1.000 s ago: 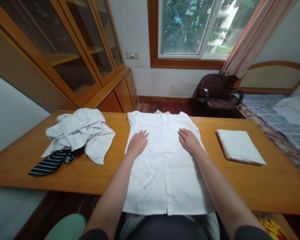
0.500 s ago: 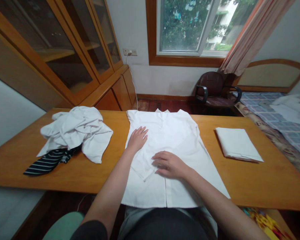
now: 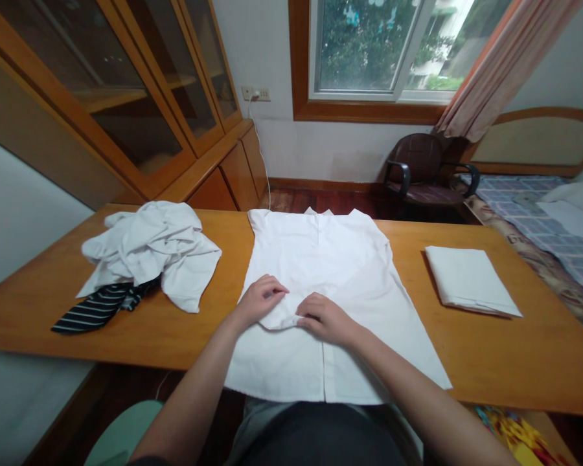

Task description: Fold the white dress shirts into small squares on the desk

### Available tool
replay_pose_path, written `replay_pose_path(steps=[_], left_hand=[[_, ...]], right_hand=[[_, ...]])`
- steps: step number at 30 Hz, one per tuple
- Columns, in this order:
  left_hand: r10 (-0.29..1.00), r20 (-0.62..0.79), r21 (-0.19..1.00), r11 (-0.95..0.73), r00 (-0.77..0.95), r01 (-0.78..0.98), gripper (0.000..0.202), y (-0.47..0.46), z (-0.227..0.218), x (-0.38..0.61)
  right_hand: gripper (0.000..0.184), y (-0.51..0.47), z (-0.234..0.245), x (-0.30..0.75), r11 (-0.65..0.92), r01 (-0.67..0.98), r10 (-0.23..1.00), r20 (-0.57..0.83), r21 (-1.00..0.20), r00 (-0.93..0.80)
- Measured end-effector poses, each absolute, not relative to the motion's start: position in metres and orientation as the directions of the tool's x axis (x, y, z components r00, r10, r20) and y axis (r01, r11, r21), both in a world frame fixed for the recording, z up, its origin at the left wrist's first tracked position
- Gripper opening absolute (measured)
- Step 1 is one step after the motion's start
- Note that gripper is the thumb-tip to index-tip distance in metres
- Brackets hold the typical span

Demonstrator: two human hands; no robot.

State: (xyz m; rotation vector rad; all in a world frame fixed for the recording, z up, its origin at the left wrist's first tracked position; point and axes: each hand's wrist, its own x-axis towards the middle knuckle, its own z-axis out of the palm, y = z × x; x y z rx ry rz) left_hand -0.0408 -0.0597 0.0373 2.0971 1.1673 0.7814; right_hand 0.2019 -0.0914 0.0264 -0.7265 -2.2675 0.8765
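A white shirt [image 3: 340, 259] lies spread on the wooden table in front of me, its collar end at the far edge and its hem at the near edge. A short sleeve is folded inward over the shirt's left half. My right hand [image 3: 326, 317] pinches the sleeve's edge near the shirt's middle, thumb against fingers. At the left side, my left hand [image 3: 261, 301] has its fingers curled with thumb closed on the sleeve cloth. Between the two hands the edge of the cloth is slightly raised.
A crumpled white garment [image 3: 150, 249] lies on the table [image 3: 529, 362] at left, over a black striped tie [image 3: 94, 307]. A folded white cloth [image 3: 471, 278] sits at right. Beyond the table are a glass-door cabinet [image 3: 214, 155] and an office chair [image 3: 420, 168]. A green stool [image 3: 124, 433] stands below left.
My left hand has slid toward me from lying flat and has closed on the cloth. My right fingers have closed on the sleeve's edge, which has lifted and moved away from me.
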Motion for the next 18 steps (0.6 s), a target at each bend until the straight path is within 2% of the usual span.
replay_pose_path(steps=[6,10,14,18], left_hand=[[0.811,0.061,0.791,-0.395,0.581,0.468,0.023,-0.082,0.054,-0.049],[0.792,0.048,0.795,-0.399,0.609,0.456,0.021,-0.084,0.054,-0.049],[0.769,0.009,0.770,-0.412,0.639,0.486,0.010,-0.082,0.051,-0.049],[0.804,-0.013,0.774,-0.368,0.594,0.515,0.011,-0.081,0.047,-0.051]], right_hand=[[0.019,-0.091,0.023,0.204,0.505,0.386,0.790,0.233,-0.772,-0.567],[0.014,-0.091,0.020,0.203,0.462,0.374,0.810,0.211,-0.804,-0.547],[0.008,-0.090,0.018,0.202,0.398,0.397,0.847,0.165,-0.827,-0.506],[0.011,-0.091,0.016,0.201,0.397,0.427,0.858,0.164,-0.812,-0.486]])
